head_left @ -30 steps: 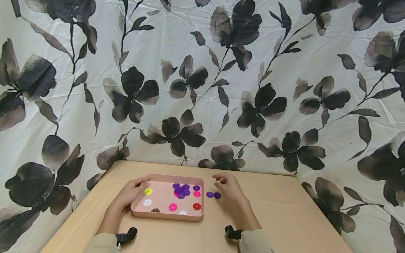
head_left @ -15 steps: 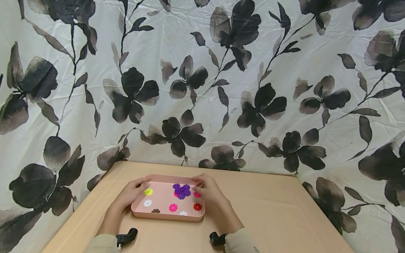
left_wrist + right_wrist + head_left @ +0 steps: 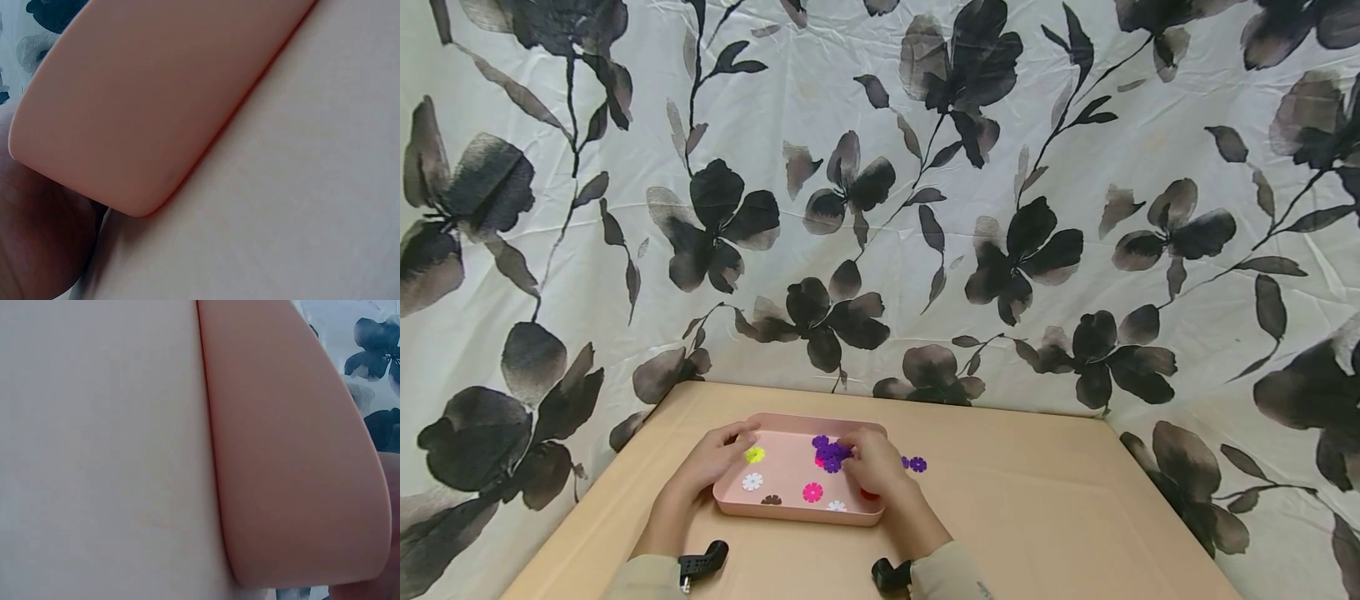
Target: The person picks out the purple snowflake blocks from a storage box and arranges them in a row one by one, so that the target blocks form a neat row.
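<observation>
A shallow pink tray [image 3: 797, 515] lies on the table with small flower-shaped pieces in it. My left hand [image 3: 711, 457] grips its left end, fingers over the rim; the left wrist view shows the tray's outer wall [image 3: 144, 106] with part of that hand beside it. My right hand [image 3: 876, 467] reaches over the right end, curled fingertips pinching at the right side of a heap of purple flower pieces [image 3: 827, 454]. A pink piece peeks out under the heap. In the right wrist view the tray wall [image 3: 294, 456] hides the fingertips.
Elsewhere in the tray are a yellow flower piece [image 3: 755, 454], white ones, a pink one [image 3: 812, 492] and a brown one [image 3: 771, 500]. A red piece is mostly covered by my right hand. Purple pieces [image 3: 918, 464] lie on the table [image 3: 1037, 508] right of the tray. A floral cloth hangs behind.
My right hand has moved left from beside the purple pieces on the table, over the tray's right rim, to the purple heap. My left hand has stayed on the tray.
</observation>
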A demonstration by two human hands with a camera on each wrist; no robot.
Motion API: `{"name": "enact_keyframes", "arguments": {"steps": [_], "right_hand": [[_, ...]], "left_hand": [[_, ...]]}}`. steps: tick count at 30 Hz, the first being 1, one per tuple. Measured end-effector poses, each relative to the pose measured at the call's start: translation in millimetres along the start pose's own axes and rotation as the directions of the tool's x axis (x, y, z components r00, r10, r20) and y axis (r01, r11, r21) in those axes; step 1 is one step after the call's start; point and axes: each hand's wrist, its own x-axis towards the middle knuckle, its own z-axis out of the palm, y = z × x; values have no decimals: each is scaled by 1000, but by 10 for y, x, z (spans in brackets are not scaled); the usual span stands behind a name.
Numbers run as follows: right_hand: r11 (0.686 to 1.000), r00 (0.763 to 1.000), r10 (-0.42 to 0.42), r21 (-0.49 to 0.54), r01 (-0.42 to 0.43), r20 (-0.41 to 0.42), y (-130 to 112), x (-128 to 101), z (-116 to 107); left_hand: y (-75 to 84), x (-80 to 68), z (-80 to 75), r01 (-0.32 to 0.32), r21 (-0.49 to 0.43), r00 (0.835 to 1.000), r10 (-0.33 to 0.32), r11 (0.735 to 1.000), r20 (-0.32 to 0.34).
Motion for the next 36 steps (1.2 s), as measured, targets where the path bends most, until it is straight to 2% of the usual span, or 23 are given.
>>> {"name": "enact_keyframes", "arguments": {"steps": [4,7,20,23,26,31,34,36], "right_hand": [[992,1000,1,-127,-1,5,-16,10,41],[988,1000,7,-155,-5,16,-19,7,39],[996,998,-54,-67,53,-16,15,-55,-9],[998,998,-63,-14,63,-9,29,-60,-55],[992,1000,-27,125,26,4,63,-73,-116],[938,999,51,344,-46,-6,135,-119,-273],[912,997,77,405,-61,-22,182,-153,-390],[907,997,72,419,-47,-43,222,-178,-482]], "left_hand": [[-6,9,-1,-7,1,1000,7,1000,2],[-8,14,1,-12,1,1000,12,1000,6],[0,17,1,4,9,1000,-4,1000,15],[-1,20,0,3,8,1000,-4,1000,19],[-2,19,5,8,2,1000,-8,1000,18],[-12,17,25,16,-14,1000,-16,1000,13],[-15,11,32,11,-20,1000,-11,1000,15],[-15,9,35,12,-24,1000,-12,1000,15]]}}
